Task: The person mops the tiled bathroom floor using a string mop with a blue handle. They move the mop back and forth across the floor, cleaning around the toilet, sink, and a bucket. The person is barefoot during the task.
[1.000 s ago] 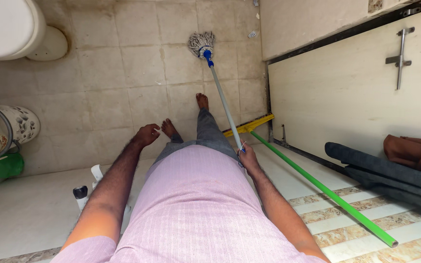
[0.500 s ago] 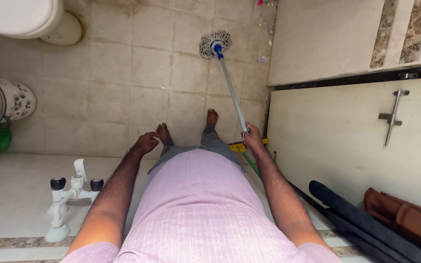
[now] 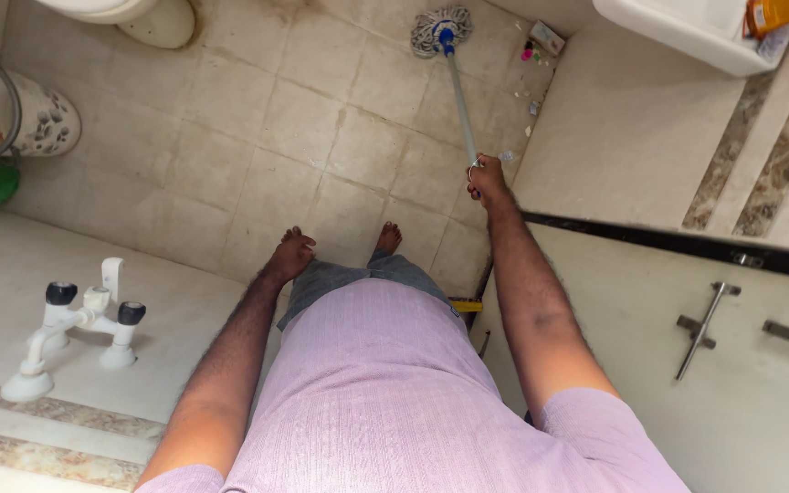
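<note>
My right hand (image 3: 488, 182) has its grip wrapped round the mop (image 3: 455, 73) handle, mop head at the floor's (image 3: 257, 137) far edge, left hand (image 3: 287, 260) loosely curled, holding nothing, patterned bin's (image 3: 47, 119) contents unseen.

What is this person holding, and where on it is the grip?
The right hand grips a mop at the top end of its handle. The left hand holds nothing.

Orange packet (image 3: 775, 13) on white ledge (image 3: 678, 32) (top right).
</note>
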